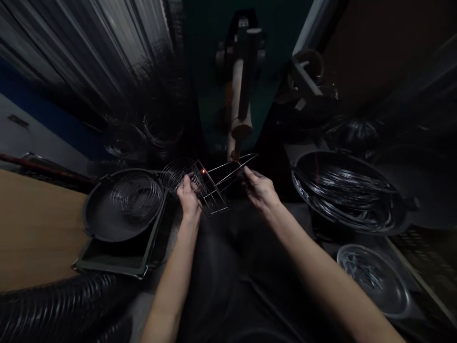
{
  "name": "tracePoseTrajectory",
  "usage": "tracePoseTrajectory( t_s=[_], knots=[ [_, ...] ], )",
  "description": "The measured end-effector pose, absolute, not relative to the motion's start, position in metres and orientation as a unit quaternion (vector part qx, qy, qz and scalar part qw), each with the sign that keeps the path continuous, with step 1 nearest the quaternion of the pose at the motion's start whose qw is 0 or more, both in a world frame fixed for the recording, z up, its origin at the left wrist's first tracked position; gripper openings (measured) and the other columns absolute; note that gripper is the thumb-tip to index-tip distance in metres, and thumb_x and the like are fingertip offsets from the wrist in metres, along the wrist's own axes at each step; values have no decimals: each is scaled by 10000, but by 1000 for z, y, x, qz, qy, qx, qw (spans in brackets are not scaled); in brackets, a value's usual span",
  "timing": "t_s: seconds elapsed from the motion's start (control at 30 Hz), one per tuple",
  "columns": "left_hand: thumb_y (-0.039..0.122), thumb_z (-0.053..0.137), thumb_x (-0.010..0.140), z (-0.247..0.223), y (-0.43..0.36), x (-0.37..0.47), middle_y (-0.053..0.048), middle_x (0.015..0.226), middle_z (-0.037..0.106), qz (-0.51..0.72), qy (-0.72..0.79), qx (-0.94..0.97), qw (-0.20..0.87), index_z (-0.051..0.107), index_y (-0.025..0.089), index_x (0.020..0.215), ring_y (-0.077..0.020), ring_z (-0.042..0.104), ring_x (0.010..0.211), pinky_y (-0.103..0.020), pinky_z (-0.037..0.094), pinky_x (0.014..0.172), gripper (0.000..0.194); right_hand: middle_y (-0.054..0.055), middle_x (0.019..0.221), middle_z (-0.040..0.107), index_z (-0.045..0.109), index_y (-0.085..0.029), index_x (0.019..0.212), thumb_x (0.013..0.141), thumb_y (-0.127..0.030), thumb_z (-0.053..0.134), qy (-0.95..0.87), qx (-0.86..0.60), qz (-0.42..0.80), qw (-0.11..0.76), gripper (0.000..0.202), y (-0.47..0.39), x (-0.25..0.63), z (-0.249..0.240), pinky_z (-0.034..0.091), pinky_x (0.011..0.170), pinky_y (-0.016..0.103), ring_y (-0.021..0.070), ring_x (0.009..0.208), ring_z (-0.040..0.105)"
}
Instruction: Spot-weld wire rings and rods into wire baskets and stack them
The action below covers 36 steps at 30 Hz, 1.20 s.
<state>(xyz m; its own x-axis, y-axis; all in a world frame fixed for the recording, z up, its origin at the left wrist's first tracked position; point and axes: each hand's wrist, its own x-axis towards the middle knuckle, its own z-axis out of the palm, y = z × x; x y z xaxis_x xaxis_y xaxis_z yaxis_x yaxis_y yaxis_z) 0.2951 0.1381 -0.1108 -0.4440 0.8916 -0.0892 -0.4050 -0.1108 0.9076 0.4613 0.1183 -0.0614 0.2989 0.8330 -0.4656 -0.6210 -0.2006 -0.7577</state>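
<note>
A thin wire frame (216,200) hangs between my two hands, below the copper-coloured rods of a machine (242,126). My left hand (189,193) is closed round its coiled, basket-like left part. The fingers of my right hand (259,188) pinch the frame near its long pointed right end, just under the lower rod tip (233,155). A small orange glow shows at that tip, and another red-orange spot sits on the wire near my left hand.
On the left, a round dark pan (103,216) with wire rings rests over a green crate (107,267). To the right are a large basin (300,186) of wire pieces and a shallow dish (391,290) of short metal pieces. Ribbed black coils (53,305) lie at lower left.
</note>
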Motion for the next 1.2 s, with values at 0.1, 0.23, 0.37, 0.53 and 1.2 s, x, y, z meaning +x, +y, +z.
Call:
tracePoseTrajectory(
  t_s=[0.1, 0.23, 0.37, 0.53, 1.2],
  knots=[
    [469, 610, 755, -108, 142, 297, 102, 420, 302, 710, 475, 246, 459, 609, 116, 845, -34, 249, 364, -175, 177, 395, 365, 14, 731, 672, 634, -156, 730, 623, -207, 802, -114, -526, 570, 621, 206, 105, 472, -72, 468, 467, 142, 100, 623, 635],
    [458, 602, 771, -103, 150, 294, 97, 413, 323, 712, 482, 246, 447, 613, 114, 834, -36, 268, 356, -178, 173, 386, 350, 10, 683, 663, 643, -151, 705, 572, -194, 823, -118, -530, 565, 620, 228, 94, 484, -82, 473, 465, 151, 102, 600, 624],
    [417, 572, 808, -98, 155, 289, 100, 411, 326, 700, 496, 249, 449, 605, 115, 848, -35, 253, 349, -179, 160, 383, 306, -2, 654, 650, 653, -145, 686, 519, -156, 835, -81, -522, 575, 625, 248, 89, 482, -76, 434, 439, 131, 84, 579, 607],
    [279, 468, 892, -91, 160, 289, 90, 413, 325, 683, 509, 277, 445, 598, 97, 849, -35, 247, 358, -182, 159, 393, 228, 12, 644, 640, 661, -138, 680, 461, -294, 855, -143, -527, 594, 590, 331, 75, 468, -68, 391, 427, 149, 92, 556, 584],
    [551, 593, 756, -160, 45, 273, -99, 930, 641, 564, 488, 463, 479, 666, 178, 859, -212, 564, 951, -354, 365, 931, 394, 61, 907, 692, 699, -186, 875, 705, -470, 656, -537, -573, 510, 352, 334, 74, 500, -102, 472, 802, 335, 239, 885, 624]
  ],
)
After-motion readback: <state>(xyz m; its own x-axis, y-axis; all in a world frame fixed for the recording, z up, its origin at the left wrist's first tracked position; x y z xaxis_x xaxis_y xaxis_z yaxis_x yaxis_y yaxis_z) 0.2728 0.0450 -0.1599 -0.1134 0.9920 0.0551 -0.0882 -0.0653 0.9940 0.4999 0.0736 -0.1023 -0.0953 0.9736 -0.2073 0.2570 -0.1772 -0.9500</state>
